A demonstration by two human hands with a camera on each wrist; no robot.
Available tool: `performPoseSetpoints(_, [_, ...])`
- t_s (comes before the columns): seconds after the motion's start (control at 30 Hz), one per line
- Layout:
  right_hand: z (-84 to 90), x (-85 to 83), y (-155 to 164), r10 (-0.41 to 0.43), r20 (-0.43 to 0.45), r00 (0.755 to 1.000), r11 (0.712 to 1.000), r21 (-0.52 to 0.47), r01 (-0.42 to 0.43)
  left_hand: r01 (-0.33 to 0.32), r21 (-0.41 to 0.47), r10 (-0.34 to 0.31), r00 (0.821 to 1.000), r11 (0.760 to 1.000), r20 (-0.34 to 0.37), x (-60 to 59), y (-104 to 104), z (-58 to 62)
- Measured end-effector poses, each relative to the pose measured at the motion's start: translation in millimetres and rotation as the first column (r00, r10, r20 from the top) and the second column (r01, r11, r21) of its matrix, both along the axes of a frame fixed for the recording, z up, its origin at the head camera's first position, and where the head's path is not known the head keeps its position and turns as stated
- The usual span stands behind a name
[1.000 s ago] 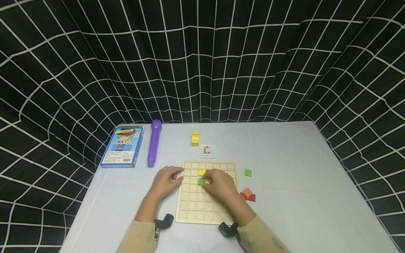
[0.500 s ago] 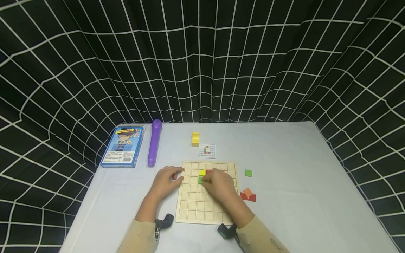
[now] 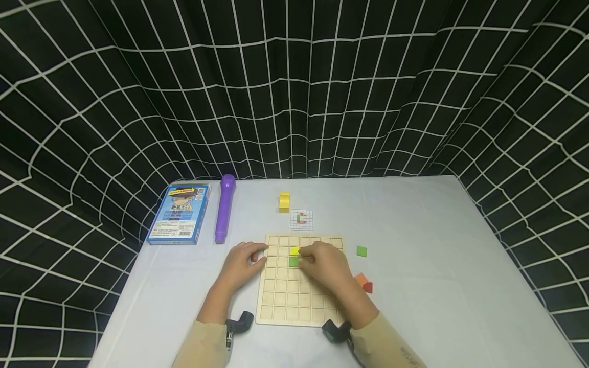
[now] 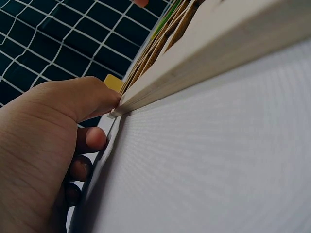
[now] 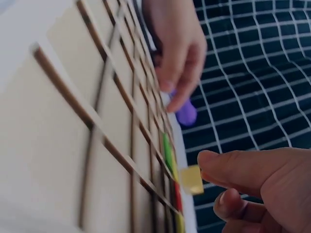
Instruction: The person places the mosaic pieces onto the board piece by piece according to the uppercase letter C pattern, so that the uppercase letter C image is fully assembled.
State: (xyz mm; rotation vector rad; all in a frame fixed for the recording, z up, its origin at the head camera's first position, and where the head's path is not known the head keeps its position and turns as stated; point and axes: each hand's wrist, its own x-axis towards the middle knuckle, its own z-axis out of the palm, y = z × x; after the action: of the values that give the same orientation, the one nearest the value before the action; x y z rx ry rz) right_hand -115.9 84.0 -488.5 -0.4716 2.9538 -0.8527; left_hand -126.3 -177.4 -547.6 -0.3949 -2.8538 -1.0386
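Note:
A wooden grid board lies at the front middle of the table, divided into square cells. A yellow tile sits in one cell with a green tile in the cell just below it. My right hand is over the board beside these tiles, thumb and index apart and nothing between them. It covers a red tile in the head view; the right wrist view shows that tile in the board. My left hand touches the board's left edge with its fingertips, the thumb against the wood.
Right of the board lie a loose green tile, an orange tile and a red piece. Behind it are a pattern card and a yellow block. A purple microphone-shaped object and a blue box stand left.
My right hand has pressed the green tile into its cell and let it go, drawing slightly back to the right. The left hand has stayed at the board's edge.

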Motion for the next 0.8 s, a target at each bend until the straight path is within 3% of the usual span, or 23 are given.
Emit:
performPoseSetpoints(0.27, [10.1, -11.7, 28.8, -0.065, 0.022, 0.998, 0.997, -0.039, 0.066, 0.0, 0.002, 0.0, 1.0, 1.0, -0.008, 0.6, 0.4, 1.1])
performPoseSetpoints(0.53, [9.2, -23.4, 65.3, -0.16, 0.127, 0.979, 0.982, -0.081, 0.171, -0.005, -0.007, 0.005, 1.0, 1.0, 0.008, 0.5, 0.6, -0.2])
performPoseSetpoints(0.8, [6.8, -29.9, 101.3, -0.249, 0.196, 0.949, 0.967, -0.002, 0.254, -0.005, -0.008, 0.005, 1.0, 1.0, 0.008, 0.5, 0.3, -0.8])
